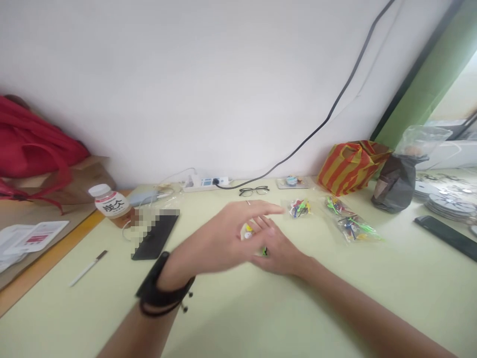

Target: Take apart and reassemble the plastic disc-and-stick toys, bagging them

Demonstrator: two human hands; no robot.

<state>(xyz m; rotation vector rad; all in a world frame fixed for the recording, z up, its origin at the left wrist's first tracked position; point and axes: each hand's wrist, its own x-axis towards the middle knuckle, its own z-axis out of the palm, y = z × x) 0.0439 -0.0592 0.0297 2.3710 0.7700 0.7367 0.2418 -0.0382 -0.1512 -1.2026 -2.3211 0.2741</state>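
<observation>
My left hand [227,238] is raised over the table, its fingers curved and spread apart with nothing seen in them. It wears a ring, and a black band [164,288] circles the wrist. Behind and partly under it, my right hand [281,248] is low at the tabletop with fingers stretched out and parted. Close by its fingers are a small yellow and white piece [248,230] and a small green and dark piece [265,251]. The left hand hides part of these pieces and some right fingers, so whether the right hand touches them is unclear.
Clear bags of coloured plastic parts [299,208] [356,228] lie to the right, near a striped bag [346,166]. Glasses [254,191] and a power strip [208,183] are along the wall. Leftward are a bottle [112,204], a black phone-like slab [158,238] and a pen [88,268].
</observation>
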